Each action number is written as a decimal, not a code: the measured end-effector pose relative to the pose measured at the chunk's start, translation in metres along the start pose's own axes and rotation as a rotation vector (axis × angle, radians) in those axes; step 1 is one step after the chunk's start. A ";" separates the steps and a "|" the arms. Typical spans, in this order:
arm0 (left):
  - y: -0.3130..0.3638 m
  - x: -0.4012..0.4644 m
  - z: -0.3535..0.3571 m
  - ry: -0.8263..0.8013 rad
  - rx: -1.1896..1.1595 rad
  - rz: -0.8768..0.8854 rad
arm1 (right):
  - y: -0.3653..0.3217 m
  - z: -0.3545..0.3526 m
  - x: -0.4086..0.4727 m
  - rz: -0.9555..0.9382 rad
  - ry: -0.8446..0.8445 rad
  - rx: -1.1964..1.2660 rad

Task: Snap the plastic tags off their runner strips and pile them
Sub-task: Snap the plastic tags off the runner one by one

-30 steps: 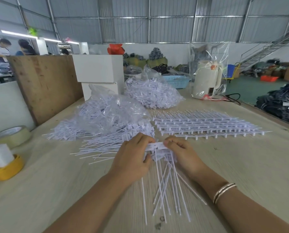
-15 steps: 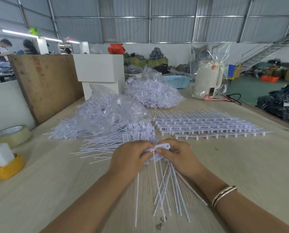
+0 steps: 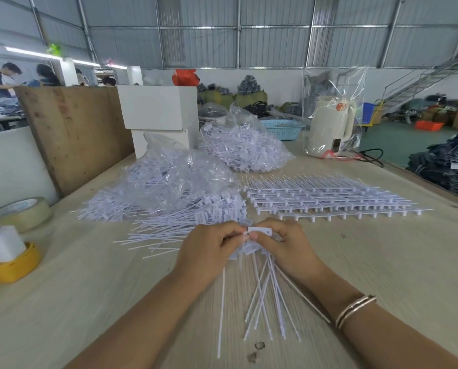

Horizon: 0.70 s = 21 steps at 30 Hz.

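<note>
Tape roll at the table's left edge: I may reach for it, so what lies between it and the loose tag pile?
In the head view, only bare wooden tabletop lies between the tape roll and the loose tag pile.

Your table (image 3: 382,262) is pale wood grain; on it, ahead of you, lies a heap of loose tags (image 3: 174,225), with two clear bags of tags (image 3: 185,177) behind it; to your right sit stacked runner strips (image 3: 326,198); far left you have a tape roll (image 3: 22,213) and a yellow holder (image 3: 12,267); a white kettle (image 3: 329,126) in a plastic bag stands at the back, near a blue basket (image 3: 282,127).
</note>
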<state>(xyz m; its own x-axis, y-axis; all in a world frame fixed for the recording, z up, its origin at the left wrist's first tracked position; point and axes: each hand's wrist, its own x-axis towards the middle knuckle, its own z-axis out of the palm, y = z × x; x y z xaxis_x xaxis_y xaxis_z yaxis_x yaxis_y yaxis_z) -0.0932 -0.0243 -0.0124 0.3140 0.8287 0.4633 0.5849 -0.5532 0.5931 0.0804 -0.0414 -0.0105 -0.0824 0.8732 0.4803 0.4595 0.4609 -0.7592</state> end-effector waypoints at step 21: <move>0.002 0.003 -0.004 0.106 -0.093 0.041 | 0.020 -0.007 0.008 0.237 -0.004 -0.400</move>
<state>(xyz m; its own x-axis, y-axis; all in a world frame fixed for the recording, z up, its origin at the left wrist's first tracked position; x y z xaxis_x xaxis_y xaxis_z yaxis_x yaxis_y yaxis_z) -0.0938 -0.0233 -0.0072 0.2527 0.7945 0.5522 0.4998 -0.5959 0.6286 0.0957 -0.0260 -0.0188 0.0632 0.9481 0.3116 0.7710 0.1519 -0.6184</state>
